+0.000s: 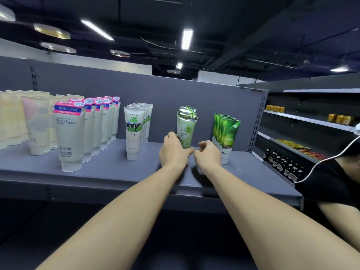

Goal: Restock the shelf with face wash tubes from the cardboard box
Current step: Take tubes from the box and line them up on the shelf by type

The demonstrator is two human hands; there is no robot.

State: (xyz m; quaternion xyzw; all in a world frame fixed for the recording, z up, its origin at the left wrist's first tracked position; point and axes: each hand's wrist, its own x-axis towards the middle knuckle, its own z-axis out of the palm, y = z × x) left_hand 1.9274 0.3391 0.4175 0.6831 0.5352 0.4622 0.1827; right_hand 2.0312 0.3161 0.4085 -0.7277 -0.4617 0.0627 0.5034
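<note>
Both hands reach onto the shelf (109, 172), toward its right end. The left hand (172, 151) has its fingers curled round the lower part of a pale green tube (186, 129), which stands cap-down at the front of a short row, well back from the front edge. The right hand (207, 153) hovers just beside it, fingers loosely curled and holding nothing that can be seen.

The tube is tall on a small cap, so a nudge as the left hand lets go could tip it back into the row and topple the lot. The right hand sits close to the bright green tubes (226, 133) near the right end; a careless withdrawal could knock the front one over. The cardboard box is out of view.
</note>
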